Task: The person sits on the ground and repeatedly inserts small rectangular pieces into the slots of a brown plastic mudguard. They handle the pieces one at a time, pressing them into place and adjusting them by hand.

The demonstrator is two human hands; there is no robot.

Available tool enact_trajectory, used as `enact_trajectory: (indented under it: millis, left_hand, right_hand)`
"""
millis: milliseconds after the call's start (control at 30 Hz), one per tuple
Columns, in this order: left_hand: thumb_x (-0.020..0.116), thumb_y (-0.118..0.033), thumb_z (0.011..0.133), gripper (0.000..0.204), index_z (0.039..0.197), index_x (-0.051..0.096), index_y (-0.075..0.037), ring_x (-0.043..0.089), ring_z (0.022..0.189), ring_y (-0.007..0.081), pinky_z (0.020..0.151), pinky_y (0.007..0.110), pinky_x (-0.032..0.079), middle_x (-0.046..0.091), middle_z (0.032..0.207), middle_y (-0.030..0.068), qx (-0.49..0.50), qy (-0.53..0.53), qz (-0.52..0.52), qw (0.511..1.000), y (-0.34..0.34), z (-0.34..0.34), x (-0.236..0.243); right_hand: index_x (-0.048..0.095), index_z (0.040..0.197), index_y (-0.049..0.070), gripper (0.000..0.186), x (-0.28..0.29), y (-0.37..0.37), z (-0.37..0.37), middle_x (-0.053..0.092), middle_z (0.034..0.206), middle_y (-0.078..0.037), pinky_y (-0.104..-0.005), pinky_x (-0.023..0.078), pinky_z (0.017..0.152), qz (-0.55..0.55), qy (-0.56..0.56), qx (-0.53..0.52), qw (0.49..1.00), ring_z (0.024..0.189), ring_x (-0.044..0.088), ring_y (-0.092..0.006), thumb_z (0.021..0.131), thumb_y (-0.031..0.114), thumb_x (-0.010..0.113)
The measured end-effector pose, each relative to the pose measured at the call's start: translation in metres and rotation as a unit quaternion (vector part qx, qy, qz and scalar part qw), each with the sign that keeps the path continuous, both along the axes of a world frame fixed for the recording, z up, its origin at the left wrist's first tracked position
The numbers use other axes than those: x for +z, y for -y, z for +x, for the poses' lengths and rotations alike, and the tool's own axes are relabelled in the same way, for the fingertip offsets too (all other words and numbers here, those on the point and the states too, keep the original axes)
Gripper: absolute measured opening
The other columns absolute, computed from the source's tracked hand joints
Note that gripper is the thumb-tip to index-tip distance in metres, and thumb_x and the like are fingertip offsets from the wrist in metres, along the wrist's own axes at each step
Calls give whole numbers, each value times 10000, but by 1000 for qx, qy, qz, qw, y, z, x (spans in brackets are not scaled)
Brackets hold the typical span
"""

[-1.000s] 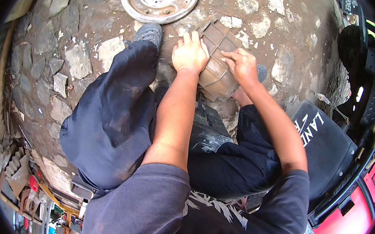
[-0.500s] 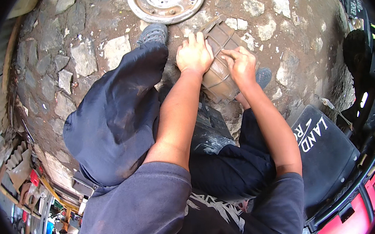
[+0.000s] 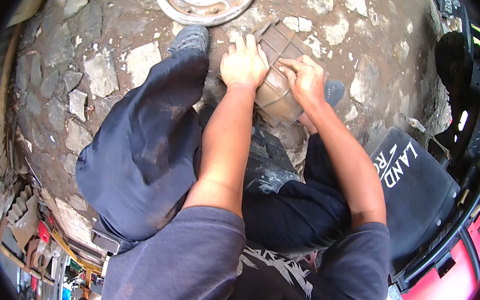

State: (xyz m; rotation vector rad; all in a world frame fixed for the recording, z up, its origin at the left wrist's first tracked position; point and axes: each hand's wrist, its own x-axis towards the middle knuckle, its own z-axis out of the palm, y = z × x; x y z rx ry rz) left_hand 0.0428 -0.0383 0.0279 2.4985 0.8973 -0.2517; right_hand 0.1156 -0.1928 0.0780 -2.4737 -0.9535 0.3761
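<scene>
Between my knees stands a brown, dirt-stained, boxlike part (image 3: pixel 281 82) with raised ribs crossing its face in a grid; its exact kind is unclear. My left hand (image 3: pixel 244 64) grips its left edge, the fingers pointing away from me and the thumb along the ribs. On the right side of the face, my right hand (image 3: pixel 305 77) is closed in a pinch, the index finger stretched toward the ribs. Whatever lies in that pinch is hidden or too small to make out.
A round, worn metal backing plate (image 3: pixel 207 4) lies on the stony ground (image 3: pixel 146 61) beyond my left shoe (image 3: pixel 190 39). To the right hangs a black mud flap (image 3: pixel 418 191) beside a red vehicle body (image 3: pixel 451 283). Assorted clutter (image 3: pixel 49 252) fills the lower left.
The whole view has shifted slightly, so everything sits a little higher and further left. My left hand keeps its grip, and my right hand stays pinched over the ribbed face.
</scene>
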Motion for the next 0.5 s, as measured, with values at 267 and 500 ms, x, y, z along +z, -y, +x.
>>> enact_trajectory:
  millis: [267,500]
  left_hand:
    - [510,-360,1041,350,1271,559,-100,708,1108,344,944,473,562,613,1326,184,-9,-2,-12,1000,0,0,5]
    - [515,-363,1042,335,1249,563,-104,703,1121,345,954,472,554,608,1319,177,-1,-11,-33,999,-3,-1,6]
  right_hand:
    - [843,1048,124,235,6,21,4,658,834,-122,-410,566,731,-35,-11,20,999,746,667,-304,821,68,813]
    - [842,1037,116,228,4,22,5,650,824,-116,-403,564,730,-28,-18,41,999,760,666,-295,813,81,823]
